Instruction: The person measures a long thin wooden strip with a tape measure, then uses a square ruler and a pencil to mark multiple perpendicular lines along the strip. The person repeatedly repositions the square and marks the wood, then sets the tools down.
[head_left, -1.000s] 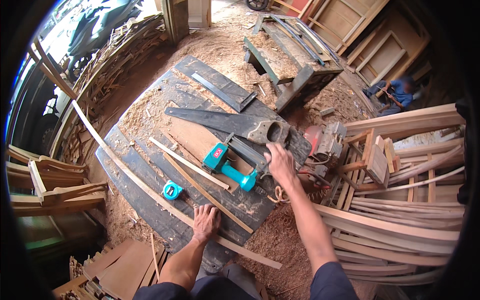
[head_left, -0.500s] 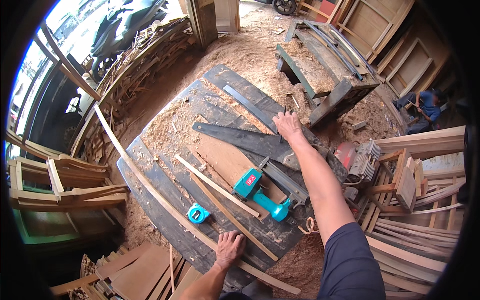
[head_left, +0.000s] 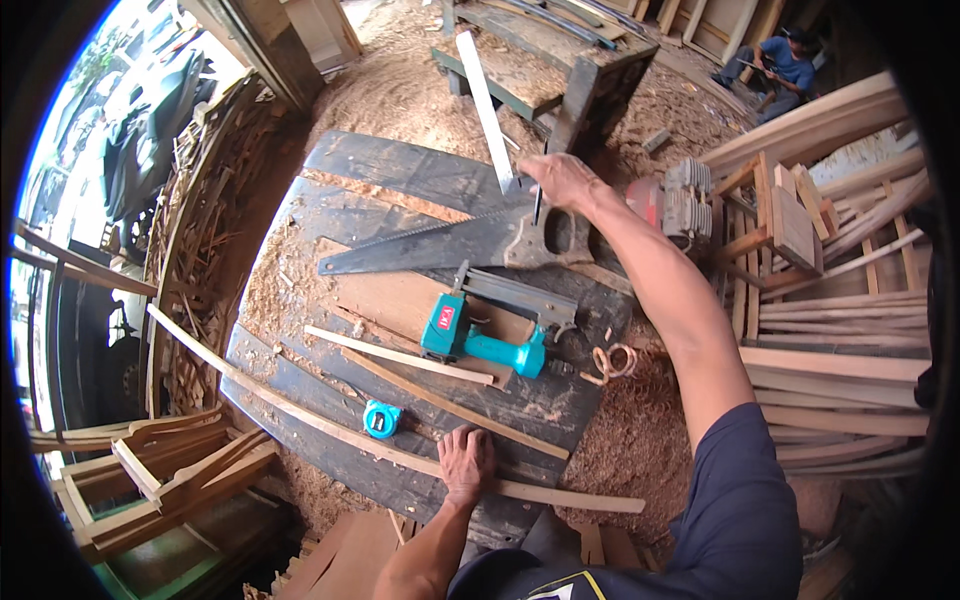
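My right hand (head_left: 565, 183) is closed around the dark stock of a try square, whose pale metal blade (head_left: 482, 105) points up and away over the bench's far edge. Below that hand lies a handsaw (head_left: 425, 247) with a worn handle. My left hand (head_left: 467, 462) rests over a long thin wood strip (head_left: 330, 427) near the bench's close edge, fingers laid forward on the dark top. Beside it sits a turquoise tape measure (head_left: 381, 419). A turquoise nail gun (head_left: 490, 347) lies mid-bench, near a short pale strip (head_left: 400, 356) and a brown strip (head_left: 460, 408).
Sawdust and shavings cover parts of the dark workbench (head_left: 390, 165). A red and grey motor (head_left: 685, 205) stands at its right, near a coiled hose (head_left: 612, 365). Stacked timber (head_left: 840, 365) fills the right side. Another bench (head_left: 600, 75) and a seated person (head_left: 785, 70) are farther off.
My right hand has lifted the try square off the bench, and its blade has swung upward. My left hand stays on the long strip. The whole view has turned and shifted.
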